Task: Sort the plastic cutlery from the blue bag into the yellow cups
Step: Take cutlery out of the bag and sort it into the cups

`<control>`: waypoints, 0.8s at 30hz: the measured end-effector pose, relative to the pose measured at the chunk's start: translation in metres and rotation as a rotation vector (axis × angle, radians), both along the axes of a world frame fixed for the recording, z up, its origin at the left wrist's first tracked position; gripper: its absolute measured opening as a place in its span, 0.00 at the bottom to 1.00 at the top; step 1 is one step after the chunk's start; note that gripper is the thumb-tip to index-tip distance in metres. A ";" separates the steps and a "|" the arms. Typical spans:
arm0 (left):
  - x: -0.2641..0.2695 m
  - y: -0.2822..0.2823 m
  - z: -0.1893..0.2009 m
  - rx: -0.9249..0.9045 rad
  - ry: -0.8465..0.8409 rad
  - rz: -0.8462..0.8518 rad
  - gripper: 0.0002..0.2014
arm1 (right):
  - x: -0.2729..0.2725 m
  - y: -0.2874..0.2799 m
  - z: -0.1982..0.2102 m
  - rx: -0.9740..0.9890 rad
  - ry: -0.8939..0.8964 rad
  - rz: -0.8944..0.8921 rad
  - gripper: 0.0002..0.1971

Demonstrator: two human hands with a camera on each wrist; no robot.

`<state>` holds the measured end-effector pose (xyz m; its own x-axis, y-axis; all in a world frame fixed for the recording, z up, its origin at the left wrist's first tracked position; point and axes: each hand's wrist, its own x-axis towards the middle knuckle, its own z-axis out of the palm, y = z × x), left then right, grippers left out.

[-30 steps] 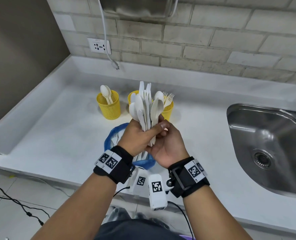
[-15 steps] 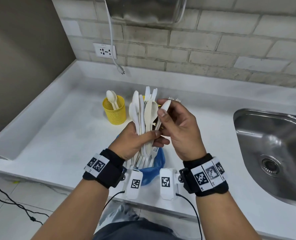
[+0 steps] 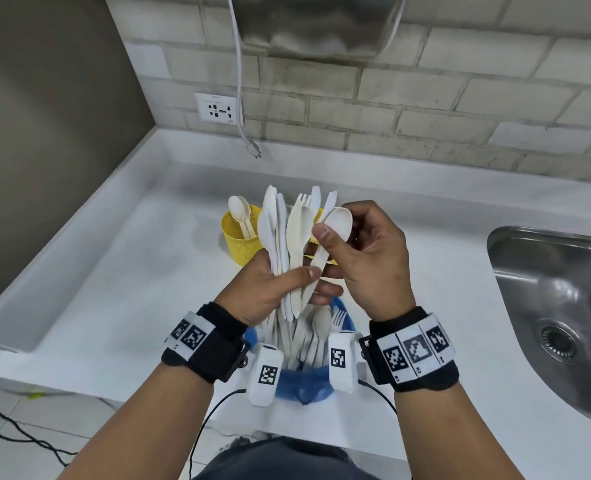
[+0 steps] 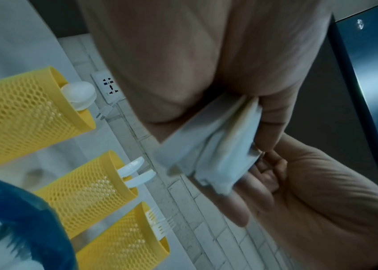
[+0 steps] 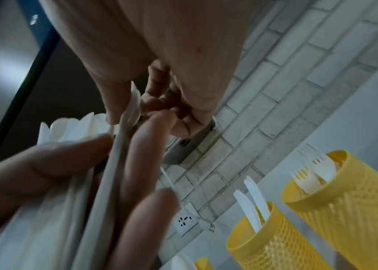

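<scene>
1. The surface [image 3: 121,271] carried the whole job, white and running off to the sink [image 3: 546,289], so everything sat within easy reach.
2. The blue bag [image 3: 304,386] stood open at the near edge, cutlery still poking up inside, right beneath the wrists.
3. Three yellow cups [image 4: 21,117] lined up beyond the bag: spoons in one, knives in the middle, forks in the third, one kind each.
4. The left hand [image 3: 270,292] was curled tight round a mixed bundle [image 3: 287,244], held upright so the heads fanned out and could be told apart.
5. The right hand [image 3: 370,265] pinched a single spoon [image 3: 335,223] by its neck, thumb in front, probably teasing it free for the spoon cup.
</scene>
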<state>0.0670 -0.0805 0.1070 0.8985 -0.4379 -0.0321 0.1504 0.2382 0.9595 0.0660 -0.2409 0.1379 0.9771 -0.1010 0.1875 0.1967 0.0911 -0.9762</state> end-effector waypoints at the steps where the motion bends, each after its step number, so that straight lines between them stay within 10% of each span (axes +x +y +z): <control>1: 0.002 0.002 0.000 0.014 -0.017 -0.002 0.17 | 0.001 0.004 0.003 -0.002 0.008 0.002 0.11; 24: 0.022 0.034 -0.013 0.204 -0.170 -0.160 0.09 | 0.017 0.018 0.024 -0.547 -0.183 0.056 0.10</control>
<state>0.0888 -0.0463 0.0945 0.8184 -0.5745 0.0109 0.0036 0.0242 0.9997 0.0831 -0.2229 0.1614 0.9249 0.1089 0.3642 0.3760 -0.4024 -0.8347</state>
